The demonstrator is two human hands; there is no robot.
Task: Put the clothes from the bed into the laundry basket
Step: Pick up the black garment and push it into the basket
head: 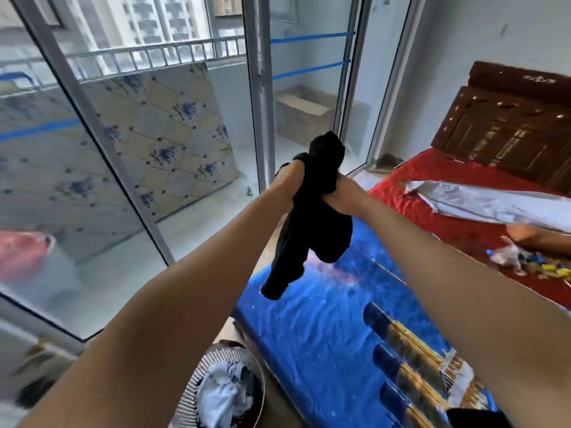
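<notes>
A black garment hangs bunched in the air above the foot of the bed. My left hand grips its left side and my right hand grips its right side, both arms stretched forward. The bed lies on the right with a blue galaxy-print cover and a red sheet further back. A light grey garment lies spread on the red sheet. Another dark piece of cloth shows at the bottom right edge. The slatted laundry basket stands on the floor at the bottom centre, with pale clothes inside.
Sliding glass doors to a balcony fill the left. A patterned mattress leans outside. A dark wooden headboard stands at the right. Small colourful toys and someone's forearm lie on the red sheet.
</notes>
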